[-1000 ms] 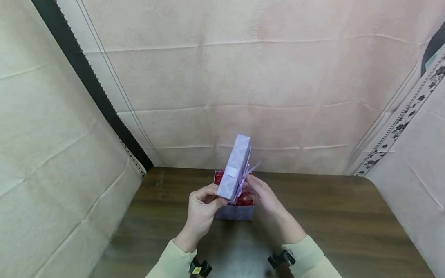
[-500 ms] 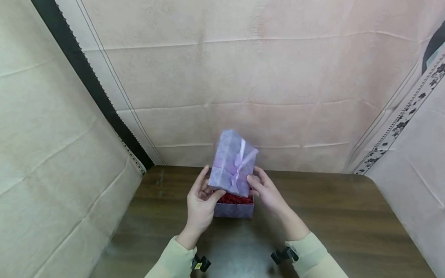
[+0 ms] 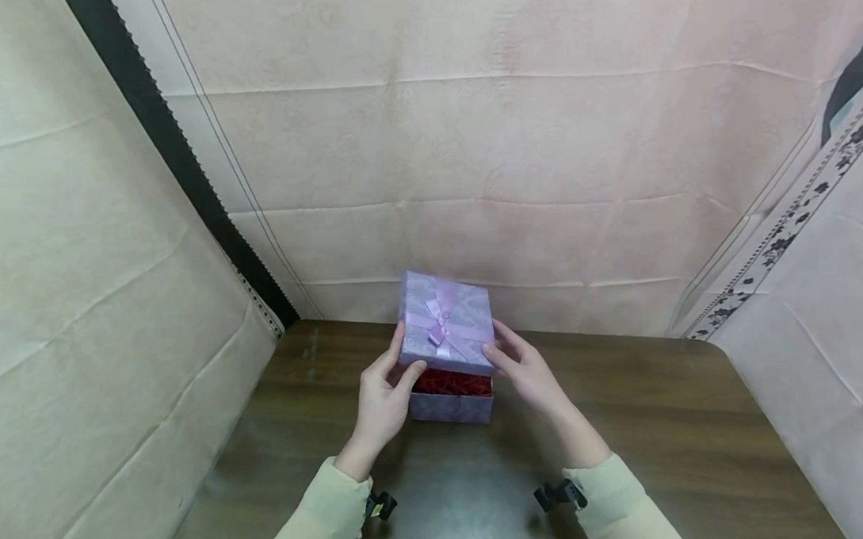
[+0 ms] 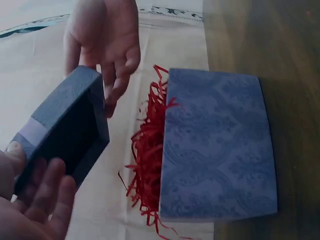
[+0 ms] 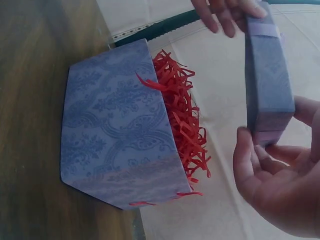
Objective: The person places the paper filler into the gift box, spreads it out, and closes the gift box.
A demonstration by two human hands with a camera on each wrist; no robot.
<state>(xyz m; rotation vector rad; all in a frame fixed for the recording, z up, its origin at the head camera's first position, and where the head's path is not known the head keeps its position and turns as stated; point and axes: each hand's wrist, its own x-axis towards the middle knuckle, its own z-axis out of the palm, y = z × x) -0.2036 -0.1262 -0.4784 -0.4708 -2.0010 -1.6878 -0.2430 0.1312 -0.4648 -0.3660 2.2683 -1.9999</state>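
A lilac patterned box lid (image 3: 468,308) with a satin ribbon and bow is held, bow side up, above its matching box (image 3: 452,408). My left hand (image 3: 383,400) grips the lid's left edge, thumb at the front corner. My right hand (image 3: 531,375) grips its right side; the right wrist view shows those fingers (image 5: 245,160) around the ribboned end. Red shredded paper (image 3: 453,382) fills the box and spills over its rim. From the left wrist, the lid (image 4: 70,97) appears tilted, its dark hollow underside visible, apart from the box (image 4: 220,145).
The box stands on a dark wooden table (image 3: 281,449), near its far edge. Pale creased cloth (image 3: 470,157) hangs behind the table and along both sides. Each wrist wears a small black camera, such as the right one (image 3: 559,495).
The lid has turned from edge-on to bow side up and has come down closer over the box. My right hand has moved from the bow to the lid's right edge.
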